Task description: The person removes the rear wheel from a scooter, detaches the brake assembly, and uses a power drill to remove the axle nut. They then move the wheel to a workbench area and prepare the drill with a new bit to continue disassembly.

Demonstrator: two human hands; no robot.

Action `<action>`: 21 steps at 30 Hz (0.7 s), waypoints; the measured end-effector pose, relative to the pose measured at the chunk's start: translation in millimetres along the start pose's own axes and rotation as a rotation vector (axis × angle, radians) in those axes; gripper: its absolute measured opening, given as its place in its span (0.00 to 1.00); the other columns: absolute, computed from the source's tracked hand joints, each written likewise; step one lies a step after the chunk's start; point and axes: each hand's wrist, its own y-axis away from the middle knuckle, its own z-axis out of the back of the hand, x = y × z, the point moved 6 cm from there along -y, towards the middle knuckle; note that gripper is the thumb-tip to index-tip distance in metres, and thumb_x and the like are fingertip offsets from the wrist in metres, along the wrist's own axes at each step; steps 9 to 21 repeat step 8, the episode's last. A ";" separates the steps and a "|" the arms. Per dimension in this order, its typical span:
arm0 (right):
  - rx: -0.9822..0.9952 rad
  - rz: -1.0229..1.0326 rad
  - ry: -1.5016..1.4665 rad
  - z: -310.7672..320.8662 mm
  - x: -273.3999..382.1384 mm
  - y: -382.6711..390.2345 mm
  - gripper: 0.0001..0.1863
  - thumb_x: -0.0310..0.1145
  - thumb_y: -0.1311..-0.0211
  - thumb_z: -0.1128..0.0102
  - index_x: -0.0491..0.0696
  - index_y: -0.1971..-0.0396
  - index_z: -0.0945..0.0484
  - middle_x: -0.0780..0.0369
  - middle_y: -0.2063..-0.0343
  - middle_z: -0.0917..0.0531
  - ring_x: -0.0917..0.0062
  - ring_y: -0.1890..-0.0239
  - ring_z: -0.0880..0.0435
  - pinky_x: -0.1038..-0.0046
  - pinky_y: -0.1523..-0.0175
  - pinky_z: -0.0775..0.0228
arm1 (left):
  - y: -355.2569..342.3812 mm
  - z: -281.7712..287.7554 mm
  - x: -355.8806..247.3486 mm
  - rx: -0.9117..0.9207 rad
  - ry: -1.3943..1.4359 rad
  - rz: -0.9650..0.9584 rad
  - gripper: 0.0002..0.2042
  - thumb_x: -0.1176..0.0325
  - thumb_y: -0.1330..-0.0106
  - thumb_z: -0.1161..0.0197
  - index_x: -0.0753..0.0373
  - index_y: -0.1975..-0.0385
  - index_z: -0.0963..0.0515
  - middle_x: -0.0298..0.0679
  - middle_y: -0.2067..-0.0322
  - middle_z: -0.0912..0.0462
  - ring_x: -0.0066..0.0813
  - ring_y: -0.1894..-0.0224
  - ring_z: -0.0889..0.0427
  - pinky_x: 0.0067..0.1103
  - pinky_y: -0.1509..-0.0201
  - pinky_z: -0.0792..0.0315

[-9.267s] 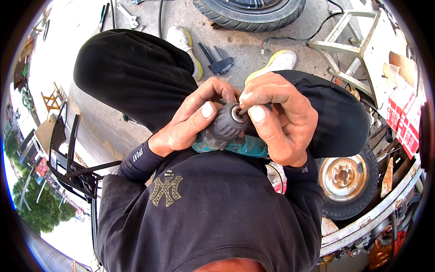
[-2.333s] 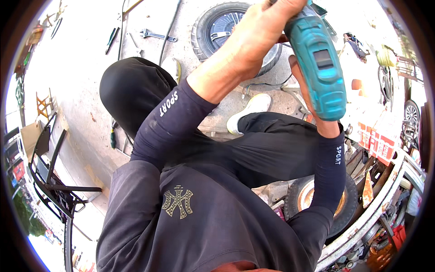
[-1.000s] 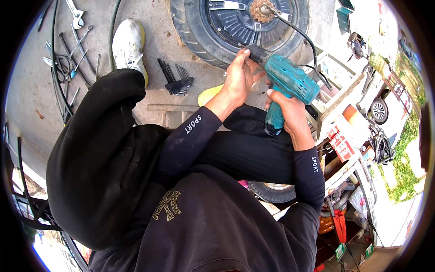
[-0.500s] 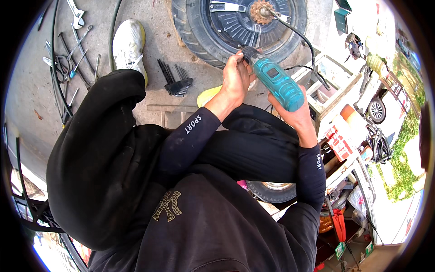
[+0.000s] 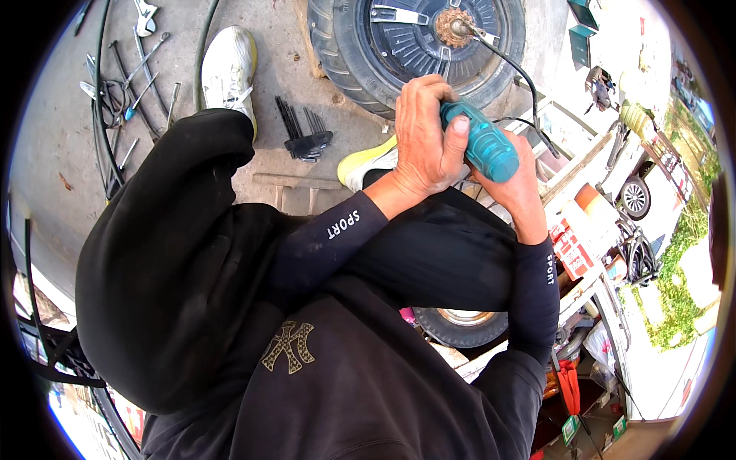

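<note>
A teal cordless drill is held in front of my lap, its rear end toward me. My right hand is closed on its handle, which is mostly hidden beneath the body. From the left, my left hand wraps over the front part of the drill, with the thumb along the top. The chuck and any bit are hidden behind the left fingers. Just beyond the hands lies a wheel with a black tyre, a dark ribbed hub and a rusty sprocket. A black cable leaves its axle.
A folding hex key set lies on the concrete beside my left shoe. Wrenches and screwdrivers are scattered at far left, near a black hose. At right stands a cluttered frame with a red-and-white box. Another tyre lies below my leg.
My left hand has come up from beside the chuck and now covers the drill's front. The drill has shifted slightly toward the right, still in my right hand.
</note>
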 end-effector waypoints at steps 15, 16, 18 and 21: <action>0.033 -0.064 -0.344 -16.3 -15.4 -0.9 0.27 0.31 0.39 0.35 0.44 0.41 0.33 0.56 0.46 0.24 0.68 0.42 0.25 0.66 0.37 0.33 | -32.1 -40.9 -27.0 0.526 0.058 0.049 0.28 0.40 0.46 0.34 0.58 0.56 0.22 0.49 0.44 0.25 0.49 0.42 0.27 0.42 0.35 0.41; 0.033 -0.064 -0.344 -16.3 -15.4 -0.9 0.27 0.31 0.39 0.35 0.44 0.41 0.33 0.56 0.46 0.24 0.68 0.42 0.25 0.66 0.37 0.33 | -32.1 -40.9 -27.0 0.526 0.058 0.049 0.28 0.40 0.46 0.34 0.58 0.56 0.22 0.49 0.44 0.25 0.49 0.42 0.27 0.42 0.35 0.41; 0.033 -0.064 -0.344 -16.3 -15.4 -0.9 0.27 0.31 0.39 0.35 0.44 0.41 0.33 0.56 0.46 0.24 0.68 0.42 0.25 0.66 0.37 0.33 | -32.1 -40.9 -27.0 0.526 0.058 0.049 0.28 0.40 0.46 0.34 0.58 0.56 0.22 0.49 0.44 0.25 0.49 0.42 0.27 0.42 0.35 0.41; 0.033 -0.064 -0.344 -16.3 -15.4 -0.9 0.27 0.31 0.39 0.35 0.44 0.41 0.33 0.56 0.46 0.24 0.68 0.42 0.25 0.66 0.37 0.33 | -32.1 -40.9 -27.0 0.526 0.058 0.049 0.28 0.40 0.46 0.34 0.58 0.56 0.22 0.49 0.44 0.25 0.49 0.42 0.27 0.42 0.35 0.41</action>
